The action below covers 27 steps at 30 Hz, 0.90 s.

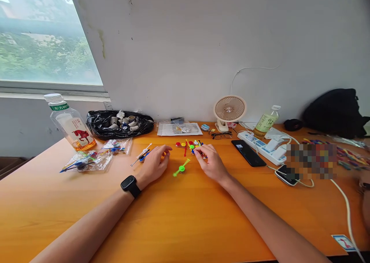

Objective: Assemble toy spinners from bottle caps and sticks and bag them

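On the table between my hands is a bright green spinning top [181, 169] with two blade-like arms, slightly blurred. My left hand [155, 163] rests to its left, fingers curved and thumb apart, with nothing visible in it. Just beyond that hand lies a small blue and white plastic toy [143, 154], partly covered by it. My right hand [213, 163] is to the right of the top, with fingers curled and fingertips together beside a cluster of small coloured plastic pieces [191, 146]. Whatever those fingertips may hold is hidden. Among the pieces stands out a red stick-like part [185, 149].
Bagged toys [83, 162] and a large drink bottle [71, 126] stand at left, near a black plastic bag [100, 128] of cardboard tubes. Behind are a small fan [230, 109] and glasses [222, 135]. Rightward lie a phone [248, 153], a power strip [263, 148] and cables.
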### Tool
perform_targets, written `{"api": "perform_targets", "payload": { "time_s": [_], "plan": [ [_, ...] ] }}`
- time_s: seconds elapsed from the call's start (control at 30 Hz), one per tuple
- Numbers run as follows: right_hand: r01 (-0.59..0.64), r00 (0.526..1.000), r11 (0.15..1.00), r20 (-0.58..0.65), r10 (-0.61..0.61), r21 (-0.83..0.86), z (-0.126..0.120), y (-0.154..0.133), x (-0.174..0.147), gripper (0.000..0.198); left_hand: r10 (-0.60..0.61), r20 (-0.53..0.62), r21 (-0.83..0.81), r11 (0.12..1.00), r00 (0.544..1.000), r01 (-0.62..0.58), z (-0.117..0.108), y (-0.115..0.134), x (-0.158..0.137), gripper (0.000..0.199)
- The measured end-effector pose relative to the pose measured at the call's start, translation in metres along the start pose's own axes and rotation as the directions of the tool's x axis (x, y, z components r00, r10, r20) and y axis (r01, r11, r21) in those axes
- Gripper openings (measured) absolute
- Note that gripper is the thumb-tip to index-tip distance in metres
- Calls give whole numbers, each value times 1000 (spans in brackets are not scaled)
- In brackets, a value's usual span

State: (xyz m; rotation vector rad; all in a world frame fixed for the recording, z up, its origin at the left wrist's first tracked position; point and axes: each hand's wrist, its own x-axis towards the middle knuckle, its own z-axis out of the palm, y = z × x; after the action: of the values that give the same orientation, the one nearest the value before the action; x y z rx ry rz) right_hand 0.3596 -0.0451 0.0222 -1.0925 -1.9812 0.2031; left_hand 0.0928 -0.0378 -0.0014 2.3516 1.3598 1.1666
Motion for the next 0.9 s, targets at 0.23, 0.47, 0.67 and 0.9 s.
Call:
{"api": "perform_targets", "payload": {
  "time_s": [0.23, 0.47, 0.67, 0.9],
  "plan": [
    [21, 1000, 999, -7, -22, -42, 4, 8, -1, 20, 27, 175, 18, 999, 984, -30, 3, -4, -1, 34],
    [107, 993, 986, 68, -99, -126, 9, 12, -4, 23, 38, 211, 30, 999, 977, -45, 0, 1, 0, 35],
    [106, 991, 977, 96, -90, -185, 7, 15, 18, 13, 40, 215, 12, 999, 976, -44, 3, -2, 1, 35],
    [69, 965, 915, 260, 41, -398, 25, 16, 64, 16, 52, 214, 8, 998, 975, -55, 5, -5, 2, 34]
  ]
}}
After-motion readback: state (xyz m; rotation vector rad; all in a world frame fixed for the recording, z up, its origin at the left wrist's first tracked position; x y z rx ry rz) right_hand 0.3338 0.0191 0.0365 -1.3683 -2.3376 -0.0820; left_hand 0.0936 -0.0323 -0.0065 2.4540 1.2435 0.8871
